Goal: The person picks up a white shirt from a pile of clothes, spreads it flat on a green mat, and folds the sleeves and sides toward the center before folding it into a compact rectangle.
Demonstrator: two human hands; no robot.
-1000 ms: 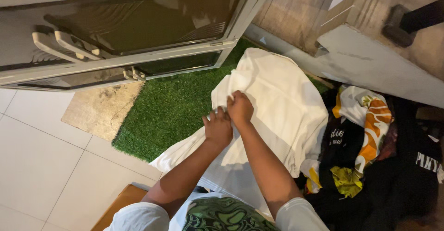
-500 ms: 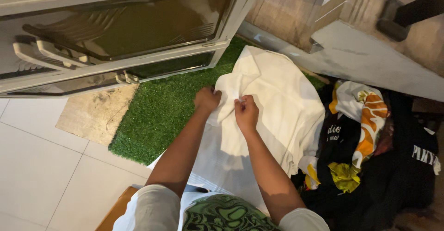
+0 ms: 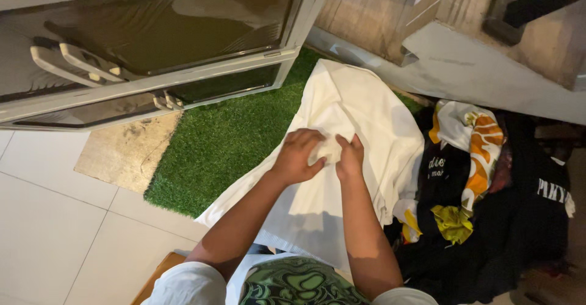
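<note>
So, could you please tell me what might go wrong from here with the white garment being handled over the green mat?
The white garment drapes onto the green turf mat and floor tile, so it may pick up dirt. Both the left hand and the right hand pinch one small bunched spot, so the loose cloth could slip or crease. The dark clothes pile lies against its edge and could snag or tangle with it.

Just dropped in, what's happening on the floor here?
A person has both hands on a white cloth spread over a green grass mat. The left hand and right hand meet at the cloth's middle, pinching a fold between them. To the right lies a pile of dark clothes with an orange and white patterned piece on top. A glass door stands behind the mat.
</note>
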